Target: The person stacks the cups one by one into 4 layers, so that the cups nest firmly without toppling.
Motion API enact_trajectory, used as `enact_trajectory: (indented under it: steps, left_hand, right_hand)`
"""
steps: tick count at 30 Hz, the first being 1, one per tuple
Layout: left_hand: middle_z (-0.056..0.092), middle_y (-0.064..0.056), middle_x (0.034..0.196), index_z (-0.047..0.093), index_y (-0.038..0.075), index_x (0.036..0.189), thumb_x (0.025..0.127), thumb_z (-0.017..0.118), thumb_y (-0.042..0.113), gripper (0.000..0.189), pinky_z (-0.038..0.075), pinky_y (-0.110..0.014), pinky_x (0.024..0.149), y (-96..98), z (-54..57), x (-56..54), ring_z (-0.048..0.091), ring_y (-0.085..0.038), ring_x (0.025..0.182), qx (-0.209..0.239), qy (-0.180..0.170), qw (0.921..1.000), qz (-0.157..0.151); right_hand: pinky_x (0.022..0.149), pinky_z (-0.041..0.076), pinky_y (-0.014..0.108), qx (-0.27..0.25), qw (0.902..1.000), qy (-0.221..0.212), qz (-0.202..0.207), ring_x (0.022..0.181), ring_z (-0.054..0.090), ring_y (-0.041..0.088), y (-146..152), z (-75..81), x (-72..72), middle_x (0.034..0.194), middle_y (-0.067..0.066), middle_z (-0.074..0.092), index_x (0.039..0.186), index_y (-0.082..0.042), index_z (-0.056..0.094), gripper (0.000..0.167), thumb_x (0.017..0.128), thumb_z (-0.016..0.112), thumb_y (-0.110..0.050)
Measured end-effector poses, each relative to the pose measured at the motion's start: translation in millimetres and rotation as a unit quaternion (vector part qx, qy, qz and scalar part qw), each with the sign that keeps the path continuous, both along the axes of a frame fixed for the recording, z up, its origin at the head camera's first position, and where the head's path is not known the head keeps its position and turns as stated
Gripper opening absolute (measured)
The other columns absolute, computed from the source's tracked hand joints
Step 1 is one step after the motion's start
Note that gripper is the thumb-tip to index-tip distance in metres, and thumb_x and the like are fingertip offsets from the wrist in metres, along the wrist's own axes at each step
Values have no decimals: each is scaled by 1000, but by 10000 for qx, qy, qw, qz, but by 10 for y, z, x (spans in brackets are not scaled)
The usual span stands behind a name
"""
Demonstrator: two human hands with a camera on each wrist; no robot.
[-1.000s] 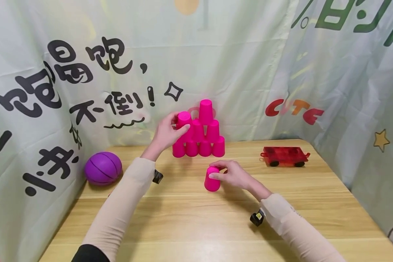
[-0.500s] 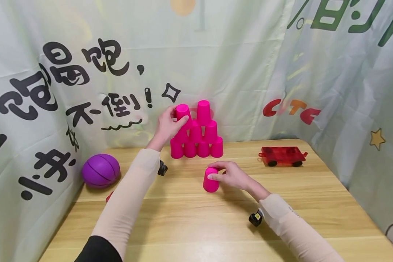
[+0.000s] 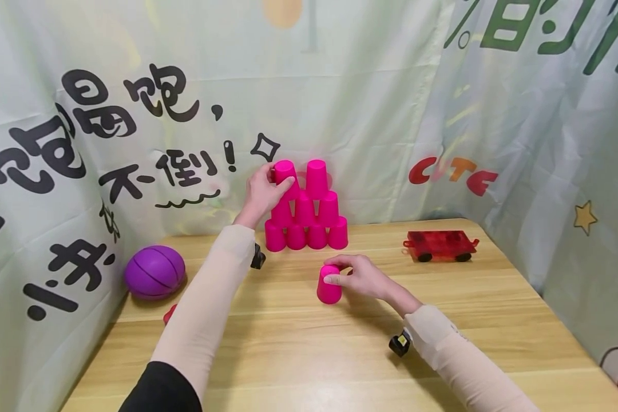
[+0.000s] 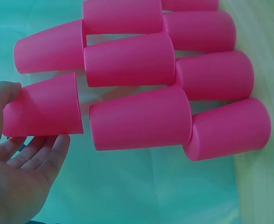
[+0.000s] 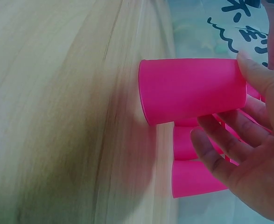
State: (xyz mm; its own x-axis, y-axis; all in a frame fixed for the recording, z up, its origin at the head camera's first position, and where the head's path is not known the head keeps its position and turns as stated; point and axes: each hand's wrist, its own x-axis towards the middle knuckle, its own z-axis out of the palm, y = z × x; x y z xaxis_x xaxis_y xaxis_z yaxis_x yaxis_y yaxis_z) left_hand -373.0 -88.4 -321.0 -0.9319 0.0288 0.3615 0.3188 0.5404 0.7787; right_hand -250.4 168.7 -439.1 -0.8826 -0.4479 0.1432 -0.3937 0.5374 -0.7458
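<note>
Upside-down pink cups (image 3: 316, 236) form a stepped stack at the table's back, with several below, three in the middle row and one cup (image 3: 317, 180) on top at the right. At the stack's upper left, my left hand (image 3: 262, 193) grips another inverted cup (image 3: 285, 174) between thumb and fingers. The left wrist view shows a narrow gap between that cup's rim and the cup (image 4: 141, 119) beneath it. In front of the stack, my right hand (image 3: 363, 277) holds a single inverted cup (image 3: 328, 292) by its upper part, its rim close to the tabletop.
A purple ball (image 3: 154, 272) lies at the table's left side, with a small red thing (image 3: 169, 314) partly hidden by the left sleeve. Toward the back right stands a red toy wagon (image 3: 440, 246). Printed cloth (image 3: 371, 114) hangs behind the wooden table (image 3: 309, 355).
My left hand has raised its cup from in front of the middle row to the level of the top cup. My right hand stays with its cup, while the head view shifts slightly.
</note>
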Motion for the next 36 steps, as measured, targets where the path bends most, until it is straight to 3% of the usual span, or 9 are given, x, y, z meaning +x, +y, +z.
enact_trajectory:
  steps: [8, 36]
  left_hand:
    - [68, -17, 131, 55, 6, 144, 97, 76, 30, 57, 57, -47, 102, 27, -5, -35, 65, -34, 116, 12, -66, 10000, -5]
    - [67, -18, 130, 55, 7, 145, 99, 74, 31, 55, 58, -47, 100, 35, -13, -106, 65, -34, 115, -114, -157, 9998, 30]
  right_hand:
    - [86, 61, 33, 65, 10000, 45, 20, 106, 69, 21, -13, 12, -1, 115, 7, 77, 132, -3, 71, 49, 93, 82, -29]
    - [84, 60, 27, 121, 9999, 48, 28, 106, 69, 20, -4, -5, -12, 116, 6, 77, 133, -4, 70, 49, 94, 81, -30]
